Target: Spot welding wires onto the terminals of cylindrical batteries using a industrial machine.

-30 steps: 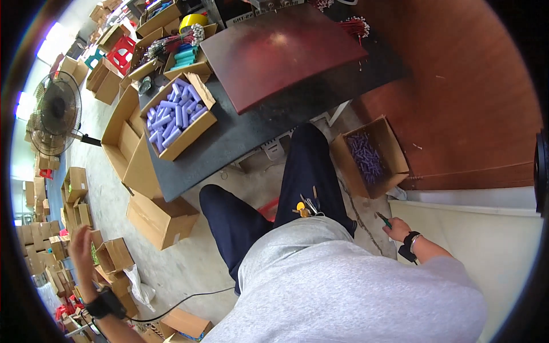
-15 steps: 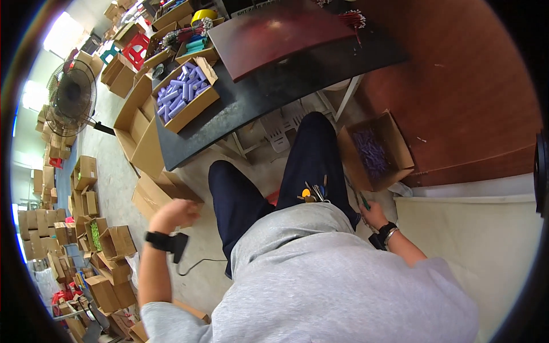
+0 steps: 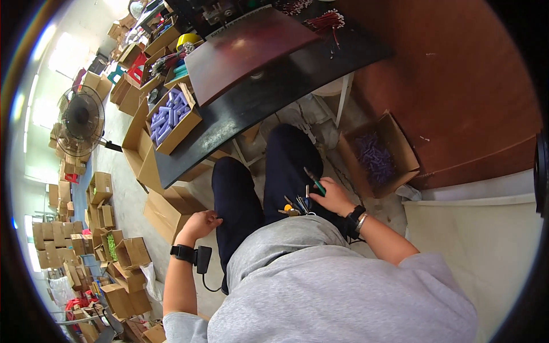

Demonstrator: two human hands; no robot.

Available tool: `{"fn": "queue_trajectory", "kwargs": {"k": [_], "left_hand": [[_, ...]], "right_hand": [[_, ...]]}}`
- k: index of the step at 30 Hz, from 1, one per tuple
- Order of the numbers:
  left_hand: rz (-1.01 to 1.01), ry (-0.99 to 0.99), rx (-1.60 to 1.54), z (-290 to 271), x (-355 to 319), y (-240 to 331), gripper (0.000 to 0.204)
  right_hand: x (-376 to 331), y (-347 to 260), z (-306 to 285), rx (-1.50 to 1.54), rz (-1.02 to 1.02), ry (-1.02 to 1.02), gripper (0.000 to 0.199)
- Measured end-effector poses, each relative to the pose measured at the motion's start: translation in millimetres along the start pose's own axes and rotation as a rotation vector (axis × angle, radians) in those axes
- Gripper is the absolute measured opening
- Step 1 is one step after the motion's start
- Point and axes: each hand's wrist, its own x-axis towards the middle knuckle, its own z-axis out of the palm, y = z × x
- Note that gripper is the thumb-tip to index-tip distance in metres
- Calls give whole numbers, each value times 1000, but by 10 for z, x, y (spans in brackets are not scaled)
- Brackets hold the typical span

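Observation:
My right hand (image 3: 333,199) is closed around a slim green-handled tool (image 3: 318,186), raised over my right thigh with its dark, narrow end pointing up toward the desk. The tool's exact kind is not clear. Beside my left thigh, my left hand (image 3: 199,225) has its fingers curled together; whatever they hold, if anything, is hidden. Both wrists wear black bands. Against my lap, near the right hand, lies a bunch of keys (image 3: 297,204) with a yellow tag.
Ahead stands a black desk (image 3: 229,124) bearing a dark red board (image 3: 246,51), a carton of purple cylindrical cells (image 3: 170,116) and bundled red wires (image 3: 327,22). An open carton (image 3: 405,150) with purple pieces sits on the floor at right. A fan (image 3: 82,121) stands left.
My right hand has swung inward and up from beside my right hip to over my thigh, carrying the tool. My left hand has come lower and closer to my leg. The view has shifted slightly.

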Motion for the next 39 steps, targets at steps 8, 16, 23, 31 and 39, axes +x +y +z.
{"fn": "queue_trajectory", "kwargs": {"k": [8, 16, 23, 31, 39], "left_hand": [[-6, -8, -20, -241, 205, 147, 28], [-65, 44, -119, -334, 265, 283, 29], [-39, 11, -259, -222, 440, 381, 31], [82, 354, -72, -75, 863, 434, 39], [262, 506, 224, 229, 715, 564, 21]], "right_hand": [[-11, 311, 19, -58, -95, -43, 15], [-58, 365, 75, 116, 15, -24, 16], [-121, 398, -32, 123, 64, 35, 19], [-239, 215, -2, 115, 193, 102, 18], [-253, 39, -58, -18, 180, 58, 19]]}}
